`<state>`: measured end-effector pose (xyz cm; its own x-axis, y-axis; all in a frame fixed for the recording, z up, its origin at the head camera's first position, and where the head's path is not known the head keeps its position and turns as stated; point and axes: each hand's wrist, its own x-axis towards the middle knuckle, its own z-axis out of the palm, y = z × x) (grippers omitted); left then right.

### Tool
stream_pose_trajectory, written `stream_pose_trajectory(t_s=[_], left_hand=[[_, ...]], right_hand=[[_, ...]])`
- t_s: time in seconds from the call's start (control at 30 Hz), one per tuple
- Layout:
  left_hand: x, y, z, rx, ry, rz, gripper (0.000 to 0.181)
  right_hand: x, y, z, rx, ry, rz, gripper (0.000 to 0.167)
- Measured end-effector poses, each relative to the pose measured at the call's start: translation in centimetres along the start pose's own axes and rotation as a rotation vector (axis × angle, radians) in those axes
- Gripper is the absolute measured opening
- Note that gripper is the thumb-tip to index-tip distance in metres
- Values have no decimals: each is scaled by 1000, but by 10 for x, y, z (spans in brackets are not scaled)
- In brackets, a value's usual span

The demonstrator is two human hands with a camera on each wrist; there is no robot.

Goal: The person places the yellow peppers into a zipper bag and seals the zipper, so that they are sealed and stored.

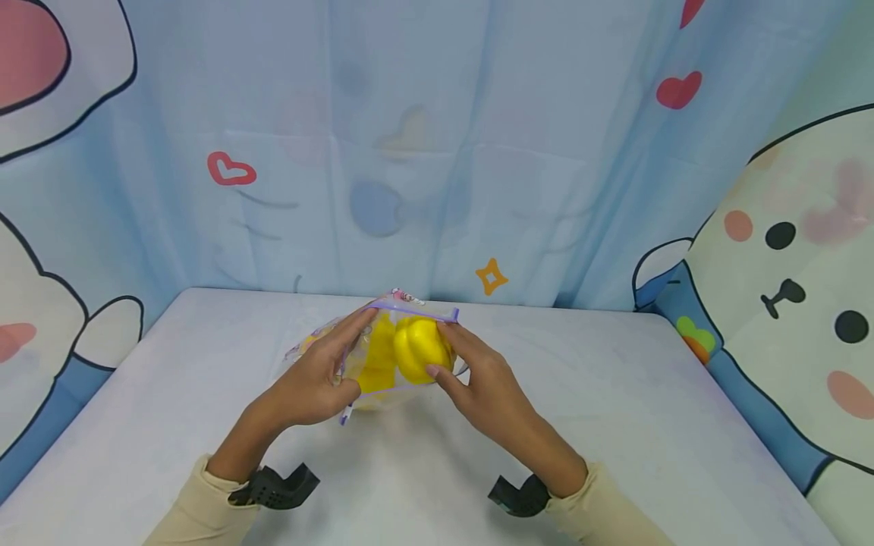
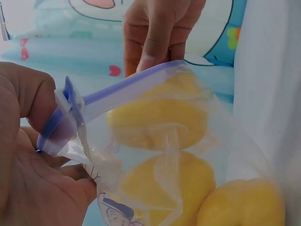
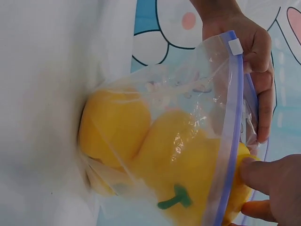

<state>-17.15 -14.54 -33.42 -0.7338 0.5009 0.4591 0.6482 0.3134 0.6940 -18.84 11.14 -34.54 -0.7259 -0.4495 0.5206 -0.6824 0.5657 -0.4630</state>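
Note:
A clear zip bag (image 1: 382, 390) with a purple rim and white slider stands open on the table, tilted toward me. My left hand (image 1: 314, 387) holds its mouth at the left side, near the slider (image 2: 67, 99). At the right of the mouth, my right hand (image 1: 488, 387) grips a yellow bell pepper (image 1: 419, 353) that is partly inside the bag. Its green stem (image 3: 178, 197) shows through the plastic. Below it in the bag lie more yellow peppers (image 3: 114, 127); their exact number is hard to tell. Printed cartoon figures (image 2: 117, 211) mark the bag's side.
A white-covered table (image 1: 614, 409) spreads around the bag. Behind it hangs a light-blue curtain (image 1: 423, 227) with hearts and cartoon animals. Black bands (image 1: 283, 487) sit on both wrists, over beige sleeves.

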Motion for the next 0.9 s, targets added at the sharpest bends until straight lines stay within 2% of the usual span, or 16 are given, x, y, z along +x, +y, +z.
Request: stream_pose_trajectory(t_s=[0.3,0.5,0.77,0.9], left_hand=[[1,1,0,10,0,-5,87],[1,-1,-1,-43,6,-8,87],[2,-4,-1,-19,29,17,86],[1,-4,-1,-15,31,24,85]], right_hand=[[0,-1,0,-50,-23,34,69],[-2,0,-1,-5,34,-43,62],[-3,5,-9,67,47,-113,52],[-2,11,-13,153,76,-166,44]])
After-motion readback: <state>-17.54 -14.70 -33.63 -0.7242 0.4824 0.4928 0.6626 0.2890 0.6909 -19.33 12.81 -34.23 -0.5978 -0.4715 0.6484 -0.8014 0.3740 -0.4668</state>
